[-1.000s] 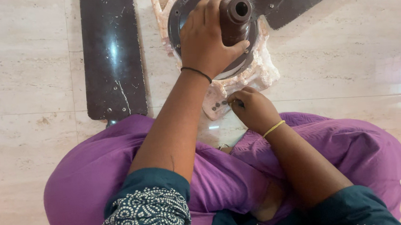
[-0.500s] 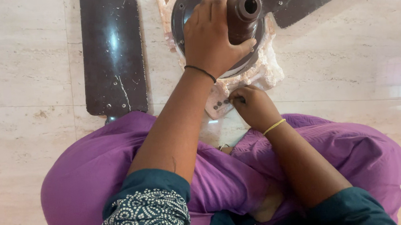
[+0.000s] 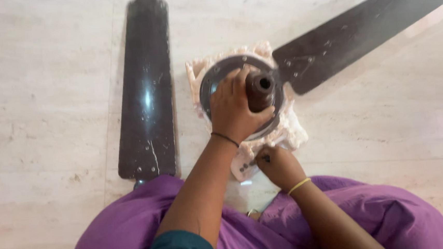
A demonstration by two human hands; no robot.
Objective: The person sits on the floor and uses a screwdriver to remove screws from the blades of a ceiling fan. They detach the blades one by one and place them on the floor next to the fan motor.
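The left hand [image 3: 236, 110] is wrapped around the brown downrod [image 3: 259, 89] of a ceiling fan motor [image 3: 218, 72] lying on the marble floor [image 3: 38, 101]. The right hand [image 3: 279, 164], fingers curled shut, pinches a small dark tool [image 3: 265, 158] against the pale blade bracket [image 3: 242, 165] just below the motor. A detached blade [image 3: 145, 88] lies to the left.

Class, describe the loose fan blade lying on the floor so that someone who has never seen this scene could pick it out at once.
Start at the round fan motor on the pale stone floor, gripped by the left hand. Look left of it: the loose blade lies lengthwise by itself. Unlike the other blade, which meets the motor and angles up right, this one is detached.
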